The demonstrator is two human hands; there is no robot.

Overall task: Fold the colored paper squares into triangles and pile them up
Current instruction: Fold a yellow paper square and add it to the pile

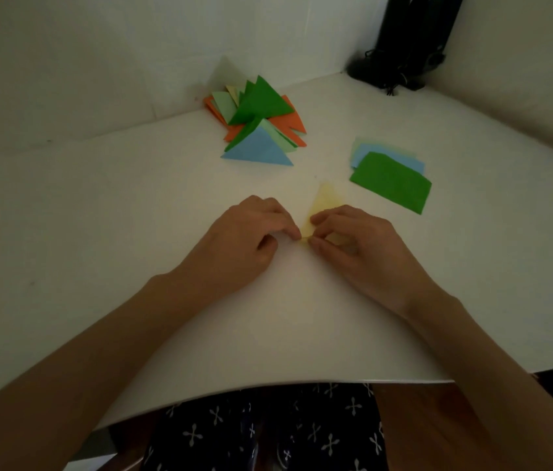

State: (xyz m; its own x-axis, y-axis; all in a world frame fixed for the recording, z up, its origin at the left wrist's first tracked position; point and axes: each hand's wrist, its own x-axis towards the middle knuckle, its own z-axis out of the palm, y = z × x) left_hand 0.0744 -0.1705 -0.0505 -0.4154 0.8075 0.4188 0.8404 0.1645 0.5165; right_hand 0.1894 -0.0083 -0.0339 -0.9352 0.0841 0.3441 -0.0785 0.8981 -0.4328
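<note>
Pinching the yellow paper (324,202) at its near corner, middle of the desk (132,232), with both hands. Could skew the crease by letting either pinch slip before pressing flat; could also spring back open under so light a hold. Left hand (251,229) knuckles-up, fingers (294,232) curled, tips clamped on the sheet's left side. Right hand (353,236) mirrored, thumb and forefinger closed on the right side, remaining digits loosely curled. Farther right: stack of unfolded squares (390,181), green on top, well apart from both hands. Far centre: pile of triangles (258,124), loose and fanned; could slide when topping up.
</note>
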